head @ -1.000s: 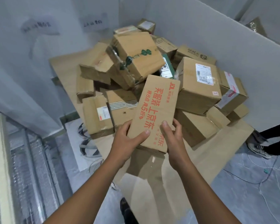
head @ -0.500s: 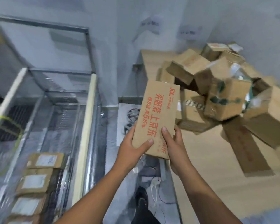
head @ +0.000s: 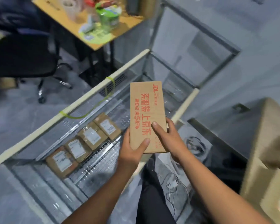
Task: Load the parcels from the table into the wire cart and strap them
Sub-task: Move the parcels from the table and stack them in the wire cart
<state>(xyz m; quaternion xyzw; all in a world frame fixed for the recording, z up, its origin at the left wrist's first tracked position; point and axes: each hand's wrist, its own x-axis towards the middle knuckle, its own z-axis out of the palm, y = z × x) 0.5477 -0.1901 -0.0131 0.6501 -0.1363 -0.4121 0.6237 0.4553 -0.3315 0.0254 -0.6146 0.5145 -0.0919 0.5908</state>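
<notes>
Parcel: a flat brown parcel with red print is up in the air. It is over the near side of the wire cart, not in it yet.
What could go wrong: only the near end is held, so the long far end could tip down and the parcel could slip out. I think it could also bump the cart's near rail on the way in, or land on top of the other parcels and not lie flat.
Parcel in the grip: the hands hold its near end. Most of it sticks out past them, over the cart.
Left hand: the left hand holds the near left corner, thumb on top.
Right hand: the right hand holds the right edge, thumb on top.
In the cart: a row of four parcels lies along the far side of the cart floor.
Strap: a green strap hangs loose from the far rail.
Table: the table is at the right and looks blurry.
</notes>
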